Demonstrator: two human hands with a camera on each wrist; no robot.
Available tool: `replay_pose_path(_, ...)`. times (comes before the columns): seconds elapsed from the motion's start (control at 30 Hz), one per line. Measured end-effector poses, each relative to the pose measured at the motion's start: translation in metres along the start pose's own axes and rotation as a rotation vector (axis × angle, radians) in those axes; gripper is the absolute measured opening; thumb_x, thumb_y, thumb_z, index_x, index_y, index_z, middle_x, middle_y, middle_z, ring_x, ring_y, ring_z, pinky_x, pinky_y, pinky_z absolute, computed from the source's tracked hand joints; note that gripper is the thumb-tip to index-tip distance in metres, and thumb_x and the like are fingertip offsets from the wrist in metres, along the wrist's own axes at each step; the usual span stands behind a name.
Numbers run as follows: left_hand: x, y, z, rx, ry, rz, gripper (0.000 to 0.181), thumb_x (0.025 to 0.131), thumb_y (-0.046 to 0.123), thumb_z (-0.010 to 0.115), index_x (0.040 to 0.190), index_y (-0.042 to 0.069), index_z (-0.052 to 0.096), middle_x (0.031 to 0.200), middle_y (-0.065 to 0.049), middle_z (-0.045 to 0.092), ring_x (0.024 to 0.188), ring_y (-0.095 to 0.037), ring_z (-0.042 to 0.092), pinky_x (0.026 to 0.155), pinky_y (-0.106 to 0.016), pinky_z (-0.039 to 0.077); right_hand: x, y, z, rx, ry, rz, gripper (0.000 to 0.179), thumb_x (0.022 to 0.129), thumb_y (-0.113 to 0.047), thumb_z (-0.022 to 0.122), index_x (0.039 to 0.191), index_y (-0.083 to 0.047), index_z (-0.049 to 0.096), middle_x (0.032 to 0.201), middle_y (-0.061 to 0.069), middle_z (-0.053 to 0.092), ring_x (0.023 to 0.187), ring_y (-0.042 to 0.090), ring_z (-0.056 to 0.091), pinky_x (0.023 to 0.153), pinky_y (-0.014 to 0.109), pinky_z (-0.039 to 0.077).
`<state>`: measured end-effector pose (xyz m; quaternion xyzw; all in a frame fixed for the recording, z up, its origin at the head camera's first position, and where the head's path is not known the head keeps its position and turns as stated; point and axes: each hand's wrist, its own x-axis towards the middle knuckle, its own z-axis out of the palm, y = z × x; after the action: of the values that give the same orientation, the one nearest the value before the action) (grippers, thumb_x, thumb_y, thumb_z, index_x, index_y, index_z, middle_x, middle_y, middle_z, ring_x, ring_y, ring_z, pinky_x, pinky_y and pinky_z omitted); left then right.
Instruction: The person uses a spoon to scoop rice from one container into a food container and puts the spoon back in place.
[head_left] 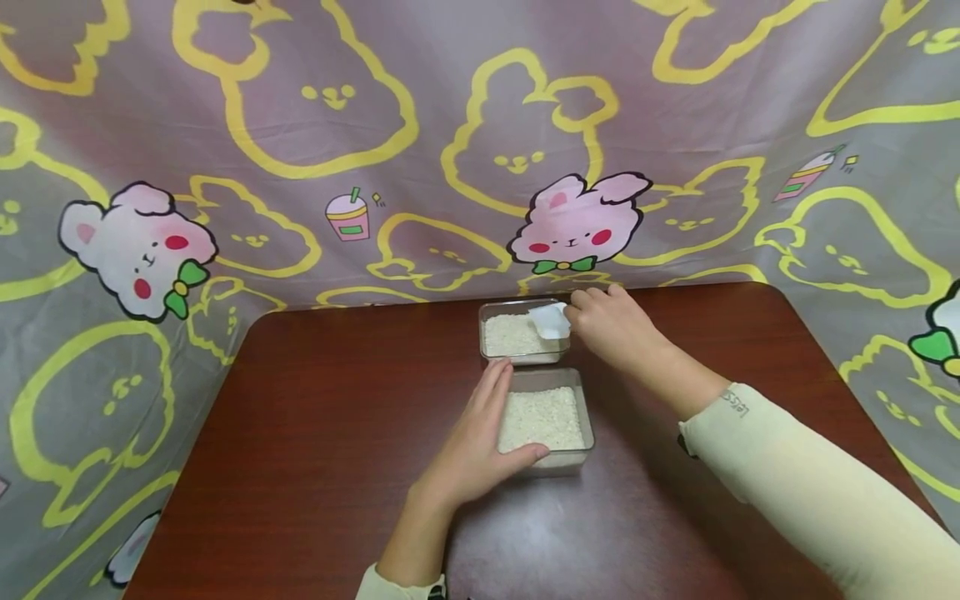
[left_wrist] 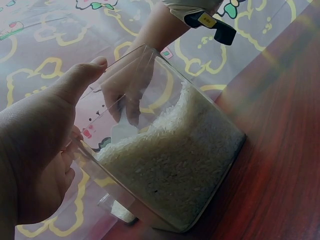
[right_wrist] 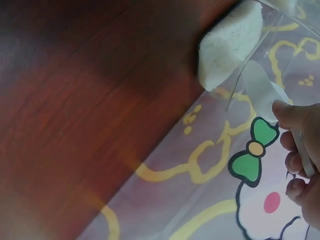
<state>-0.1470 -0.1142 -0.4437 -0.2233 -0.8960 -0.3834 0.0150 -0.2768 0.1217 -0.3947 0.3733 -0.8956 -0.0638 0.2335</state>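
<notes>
My right hand (head_left: 611,325) grips the handle of a white scoop (head_left: 551,320) over the right side of the far clear container (head_left: 525,358). White rice (head_left: 512,333) lies in that container. In the right wrist view the thumb and curled fingers wrap the scoop's handle; what the scoop holds cannot be made out. My left hand (head_left: 480,442) holds the near clear container (head_left: 585,421) at its left side, with the thumb on the near rim and the fingers along the left wall. Rice (left_wrist: 170,165) in this container slopes up toward one side in the left wrist view.
Both containers stand one behind the other on a dark red-brown wooden table (head_left: 337,433), the far one close to its back edge. A patterned curtain (head_left: 420,125) with cartoon animals hangs directly behind the table and around its sides.
</notes>
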Motion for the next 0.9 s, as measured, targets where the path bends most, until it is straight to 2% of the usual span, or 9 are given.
replay_pose_path(0.13,0.000,0.000,0.001,-0.009,-0.002,-0.003,0.105,0.083,0.049,0.074,0.159,0.011,0.012,0.165,0.008,0.004,0.152,-0.011,0.005,0.121,-0.045,0.021,-0.006,0.004,0.002,0.201,-0.072,0.162,0.017,0.084,-0.014,0.077,0.096,-0.003,0.074,0.082,0.011,0.062,0.076,0.031,0.062,0.061,0.043,0.046)
replay_pose_path(0.3,0.000,0.001,0.002,-0.011,-0.003,-0.005,0.105,0.083,0.048,0.075,0.159,0.011,0.013,0.165,0.007,0.005,0.152,-0.011,0.006,0.121,-0.045,0.021,-0.015,0.009,0.003,0.464,-0.141,0.363,0.026,0.087,-0.015,0.075,0.107,0.001,0.072,0.089,0.015,0.066,0.081,0.032,0.063,0.071,0.046,0.052)
replay_pose_path(0.47,0.000,0.000,0.003,-0.008,0.003,-0.007,0.105,0.083,0.049,0.075,0.159,0.013,0.012,0.165,0.008,0.005,0.152,-0.012,0.007,0.120,-0.045,0.021,-0.023,0.014,0.000,0.611,-0.156,0.475,0.028,0.089,-0.019,0.073,0.110,-0.001,0.072,0.098,0.016,0.070,0.087,0.031,0.062,0.078,0.046,0.051)
replay_pose_path(0.57,0.000,-0.001,0.002,-0.010,0.001,-0.010,0.105,0.083,0.049,0.075,0.159,0.016,0.010,0.165,0.008,0.004,0.152,-0.012,0.006,0.121,-0.046,0.021,-0.029,0.015,-0.011,0.679,-0.110,0.487,0.027,0.088,-0.020,0.074,0.109,-0.002,0.073,0.099,0.015,0.071,0.087,0.028,0.062,0.077,0.044,0.050)
replay_pose_path(0.7,0.000,-0.001,0.001,-0.018,-0.003,-0.016,0.106,0.083,0.049,0.075,0.160,0.017,0.009,0.165,0.007,0.004,0.152,-0.012,0.006,0.121,-0.046,0.021,-0.037,0.014,-0.040,0.727,-0.051,0.453,0.026,0.087,-0.018,0.075,0.109,-0.003,0.073,0.097,0.012,0.071,0.084,0.025,0.061,0.074,0.041,0.050)
replay_pose_path(0.77,0.000,0.000,0.000,-0.023,-0.005,-0.016,0.106,0.083,0.048,0.075,0.160,0.017,0.008,0.165,0.007,0.004,0.152,-0.012,0.006,0.121,-0.046,0.020,-0.041,0.013,-0.056,0.728,-0.049,0.423,0.026,0.086,-0.017,0.076,0.109,-0.004,0.074,0.096,0.009,0.072,0.084,0.023,0.060,0.073,0.039,0.050)
replay_pose_path(0.9,0.001,0.001,-0.001,-0.025,-0.005,-0.010,0.106,0.083,0.048,0.075,0.160,0.016,0.008,0.165,0.007,0.003,0.152,-0.012,0.006,0.121,-0.045,0.020,-0.048,0.008,-0.087,0.700,-0.107,0.317,0.025,0.084,-0.018,0.079,0.108,-0.010,0.075,0.090,-0.002,0.070,0.080,0.014,0.057,0.070,0.032,0.051)
